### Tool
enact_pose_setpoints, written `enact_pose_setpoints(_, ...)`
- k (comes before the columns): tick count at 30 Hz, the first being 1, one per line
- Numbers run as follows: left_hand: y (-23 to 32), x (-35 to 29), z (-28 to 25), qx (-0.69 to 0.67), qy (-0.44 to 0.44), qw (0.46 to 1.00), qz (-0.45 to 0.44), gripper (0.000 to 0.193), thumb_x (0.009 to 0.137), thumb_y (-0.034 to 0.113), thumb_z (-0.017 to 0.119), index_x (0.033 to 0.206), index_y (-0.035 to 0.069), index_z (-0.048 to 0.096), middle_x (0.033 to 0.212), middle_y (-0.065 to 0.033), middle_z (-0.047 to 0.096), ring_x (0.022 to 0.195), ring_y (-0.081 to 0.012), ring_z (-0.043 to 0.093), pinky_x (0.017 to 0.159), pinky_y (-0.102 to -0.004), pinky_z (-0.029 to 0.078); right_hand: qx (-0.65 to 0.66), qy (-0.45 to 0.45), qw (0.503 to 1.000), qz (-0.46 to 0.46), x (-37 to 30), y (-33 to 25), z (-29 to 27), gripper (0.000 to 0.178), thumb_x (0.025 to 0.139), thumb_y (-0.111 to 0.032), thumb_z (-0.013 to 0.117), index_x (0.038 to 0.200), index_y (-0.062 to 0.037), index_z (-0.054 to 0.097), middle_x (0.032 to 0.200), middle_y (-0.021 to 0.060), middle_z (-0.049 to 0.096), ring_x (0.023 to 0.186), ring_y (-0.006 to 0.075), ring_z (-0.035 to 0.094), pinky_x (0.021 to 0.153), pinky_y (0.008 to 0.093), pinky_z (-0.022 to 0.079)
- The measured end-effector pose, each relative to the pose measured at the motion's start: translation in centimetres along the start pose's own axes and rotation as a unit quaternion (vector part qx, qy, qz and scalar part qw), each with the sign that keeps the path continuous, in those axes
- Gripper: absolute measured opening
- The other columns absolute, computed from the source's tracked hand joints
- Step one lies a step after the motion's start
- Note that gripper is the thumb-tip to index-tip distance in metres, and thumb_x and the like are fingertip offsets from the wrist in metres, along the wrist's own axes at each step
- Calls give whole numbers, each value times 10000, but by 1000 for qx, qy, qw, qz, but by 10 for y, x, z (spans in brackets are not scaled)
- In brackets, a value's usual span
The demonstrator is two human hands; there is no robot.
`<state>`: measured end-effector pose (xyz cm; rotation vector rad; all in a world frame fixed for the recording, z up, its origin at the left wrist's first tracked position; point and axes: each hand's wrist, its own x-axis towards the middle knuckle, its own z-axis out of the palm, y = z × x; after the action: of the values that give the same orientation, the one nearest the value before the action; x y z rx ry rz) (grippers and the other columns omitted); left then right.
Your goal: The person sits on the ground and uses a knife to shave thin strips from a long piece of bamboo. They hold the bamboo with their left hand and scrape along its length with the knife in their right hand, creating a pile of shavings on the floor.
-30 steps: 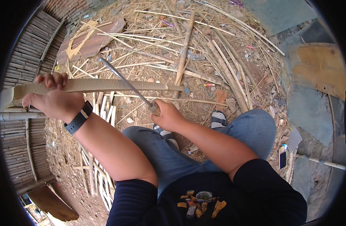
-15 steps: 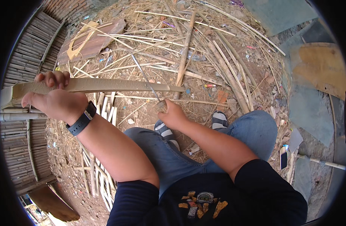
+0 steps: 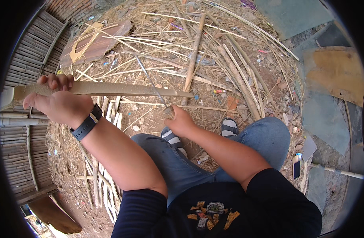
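My left hand (image 3: 61, 101) is closed around the thick left part of a long pale bamboo piece (image 3: 122, 89), with the fingers over its far side and the thumb on the near side. The piece stretches right and narrows to its end in front of my knees. Closed on the handle of a long knife (image 3: 150, 80), my right hand (image 3: 179, 122) is just below that narrow end. The thin grey blade points away and to the left, crossing the bamboo. Whether its edge is cutting in cannot be made out.
A pile of split bamboo strips (image 3: 104, 178) lies left of my legs. Poles (image 3: 194, 55) and loose strips litter the straw-covered ground ahead. A bamboo slat wall (image 3: 21, 154) stands left. At right are flat grey sheets (image 3: 324, 119) and a phone (image 3: 296, 168).
The knife and my right hand have shifted slightly to the left along the bamboo. My left hand keeps its hold in nearly the same place.
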<state>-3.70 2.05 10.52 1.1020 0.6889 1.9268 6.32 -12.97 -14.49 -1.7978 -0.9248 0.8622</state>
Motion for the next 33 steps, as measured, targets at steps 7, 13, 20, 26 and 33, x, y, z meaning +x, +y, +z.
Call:
enact_pose_setpoints(7,6,-3,-3,4,16,1000,-10,660,959,693,211,885,90,467,630,8,409,530,-107,322,533,-232,274,-67,20,988,140,9,130,13,258,797,-152,648,982,18,588,754,172,651,612,296,642,577,396,502)
enact_pose_setpoints(13,8,-5,5,-46,-9,999,-21,652,950,703,242,905,96,477,658,5,408,547,-100,343,533,-228,278,-5,47,976,211,14,137,26,320,785,-168,658,1007,56,603,775,197,660,575,270,641,528,392,497)
enact_pose_setpoints(20,8,-15,9,-42,-28,999,-2,636,945,697,288,927,95,492,679,8,416,550,-92,340,529,-226,276,-22,39,999,-11,0,16,7,390,784,-198,669,1113,-12,576,873,215,673,809,362,671,739,430,519)
enact_pose_setpoints(26,7,-11,5,-57,-9,998,-14,626,945,692,314,937,95,500,680,19,420,550,-82,345,509,-219,268,-87,53,989,108,2,92,15,423,772,-214,669,1140,-28,576,921,225,678,883,375,668,787,436,514)
enact_pose_setpoints(33,4,-6,2,-56,1,998,-14,618,951,682,318,934,89,487,677,18,415,552,-86,340,539,-227,283,-56,16,998,21,-5,2,10,415,781,-219,660,1121,-10,547,907,260,662,884,429,647,770,466,511)
